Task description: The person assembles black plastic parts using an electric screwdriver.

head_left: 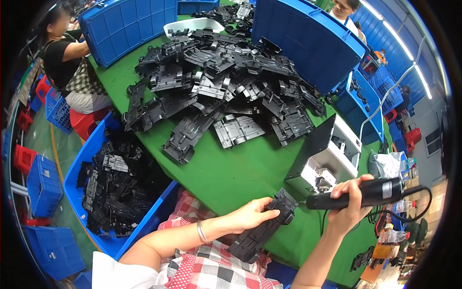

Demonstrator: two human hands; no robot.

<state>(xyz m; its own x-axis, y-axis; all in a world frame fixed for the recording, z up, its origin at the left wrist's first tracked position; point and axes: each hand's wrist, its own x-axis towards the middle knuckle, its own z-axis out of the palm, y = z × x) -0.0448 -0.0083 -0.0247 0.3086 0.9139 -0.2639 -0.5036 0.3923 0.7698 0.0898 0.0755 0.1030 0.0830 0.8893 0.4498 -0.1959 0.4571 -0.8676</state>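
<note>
- Black plastic chassis part (257,236): held at a slant over the near edge of the green bench (231,178), its far end toward the right.
- Left hand (252,215): closed on the part near that far end, thumb laid across it.
- Right hand (353,195): fingers wrapped round a black corded driver (320,201) — tip pointing left, just beside the part. Contact cannot be confirmed.
- Surroundings: heap of similar parts (216,72) on the far bench; silver-and-black box (310,149) to the right; blue bin (73,180) of black parts to the left.
- Step in hand, as judged: driving a screw into the held part. Whether the tip carries one cannot be told.
- Next move, as judged: calls for a steady left grip and a squarely seated tip — or, if bare, a visit to the box, probably a screw feeder.
</note>
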